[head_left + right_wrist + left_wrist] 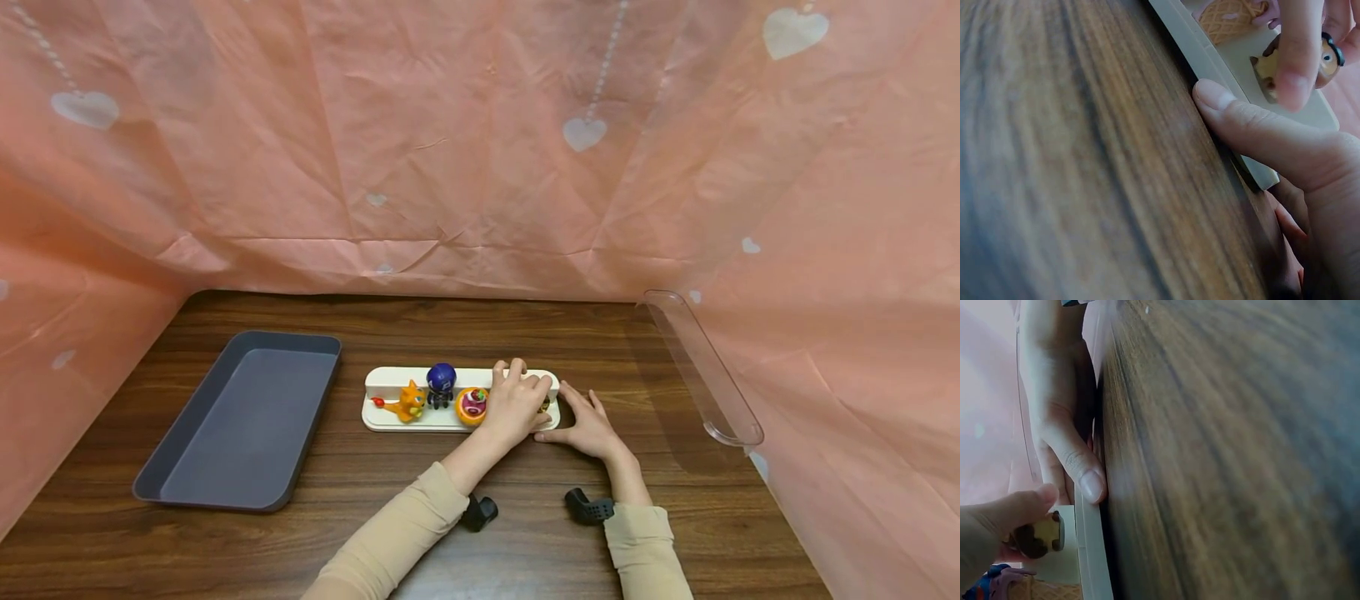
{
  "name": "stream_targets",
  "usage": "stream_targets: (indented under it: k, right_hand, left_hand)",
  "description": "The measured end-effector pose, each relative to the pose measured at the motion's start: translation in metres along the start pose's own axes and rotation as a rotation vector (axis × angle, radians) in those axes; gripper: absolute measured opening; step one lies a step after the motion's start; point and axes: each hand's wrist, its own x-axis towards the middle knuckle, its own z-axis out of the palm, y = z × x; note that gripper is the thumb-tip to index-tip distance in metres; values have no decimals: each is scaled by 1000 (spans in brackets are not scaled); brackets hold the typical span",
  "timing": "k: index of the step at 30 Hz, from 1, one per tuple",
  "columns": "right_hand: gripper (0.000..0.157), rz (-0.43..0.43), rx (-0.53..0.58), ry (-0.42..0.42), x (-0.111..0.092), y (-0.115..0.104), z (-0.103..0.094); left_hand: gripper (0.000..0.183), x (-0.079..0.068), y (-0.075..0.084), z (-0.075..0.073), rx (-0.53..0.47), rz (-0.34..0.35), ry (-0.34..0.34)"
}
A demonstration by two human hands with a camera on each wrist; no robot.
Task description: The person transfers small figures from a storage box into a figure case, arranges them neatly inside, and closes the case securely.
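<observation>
A white display stand (pixel 386 382) with a raised back step holds a row of small toy figures. My left hand (pixel 513 408) reaches over its right part and pinches a small brown-and-yellow figurine (pixel 1041 536) between thumb and finger. In the right wrist view the figurine (pixel 1330 59) shows a round tan head with a black band. My right hand (pixel 588 427) grips the stand's right end, thumb along the front edge and fingers at the far side. Beside the figurine, an ice-cream-cone toy (pixel 1227 22) is mostly hidden by my left hand in the head view.
Further left on the stand are an orange dragon-like figure (pixel 408 403), a blue-headed figure (pixel 441 380) and an orange cake-like toy (pixel 472 405). A grey tray (pixel 247 433) lies at the left. A clear plastic cover (pixel 701 367) leans near the pink curtain (pixel 465 167) at the right.
</observation>
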Motion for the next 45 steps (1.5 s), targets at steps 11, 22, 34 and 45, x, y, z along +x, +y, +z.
stream_targets:
  k: [11, 22, 34, 45]
  right_hand:
    - [99, -12, -11, 15, -1, -4, -1]
    - [100, -9, -14, 12, -1, -2, 0]
    - [101, 10, -12, -5, -2, -1, -2]
    - [102, 25, -10, -10, -1, -3, -1]
  left_hand:
    - [49, 1, 2, 2, 47, 0, -56]
    - [49, 1, 1, -2, 96, 12, -103]
    - [39, 2, -2, -10, 56, 39, -134]
    - [32, 2, -7, -9, 20, 49, -138]
